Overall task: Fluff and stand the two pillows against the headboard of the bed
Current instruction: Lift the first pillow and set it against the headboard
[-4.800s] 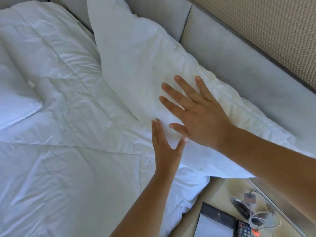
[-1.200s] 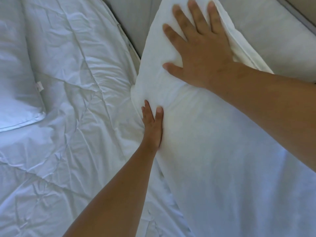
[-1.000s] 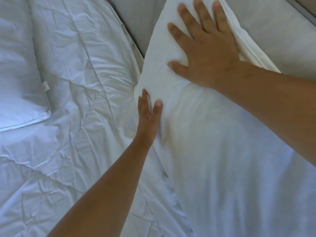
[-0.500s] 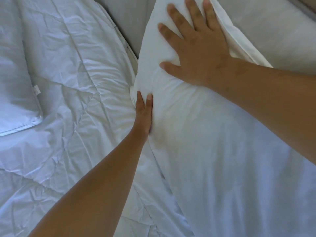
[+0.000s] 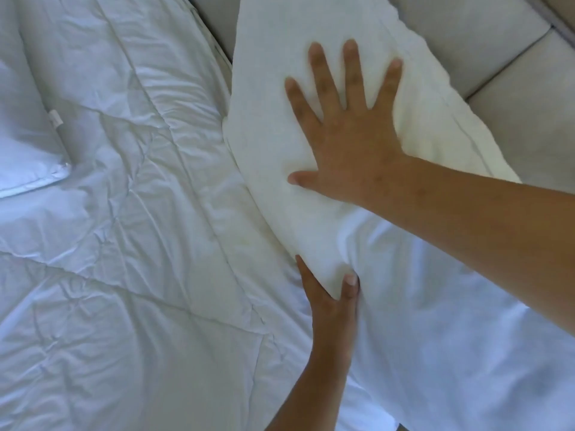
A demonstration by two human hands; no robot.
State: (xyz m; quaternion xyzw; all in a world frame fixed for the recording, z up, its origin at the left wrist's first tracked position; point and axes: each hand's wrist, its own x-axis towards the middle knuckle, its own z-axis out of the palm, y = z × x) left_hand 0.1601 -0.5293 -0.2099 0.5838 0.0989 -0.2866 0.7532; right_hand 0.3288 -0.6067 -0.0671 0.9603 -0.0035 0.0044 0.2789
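A large white pillow [image 5: 273, 126] leans against the grey padded headboard [image 5: 485, 48] on the right side of the bed. My right hand [image 5: 348, 129] lies flat on the pillow's face with its fingers spread, pressing into it. My left hand [image 5: 329, 293] presses straight-fingered against the pillow's lower edge where it meets the bedding, thumb on the pillow face. A second white pillow [image 5: 25, 144] lies flat at the left edge of the view, far from both hands.
A creased white duvet [image 5: 130, 244] covers the bed between the two pillows. The headboard is split into panels by a seam [image 5: 510, 54] at the top right.
My left hand has slid down along the pillow's lower edge toward me. My right hand has stayed flat on the pillow face, fingers spread wider.
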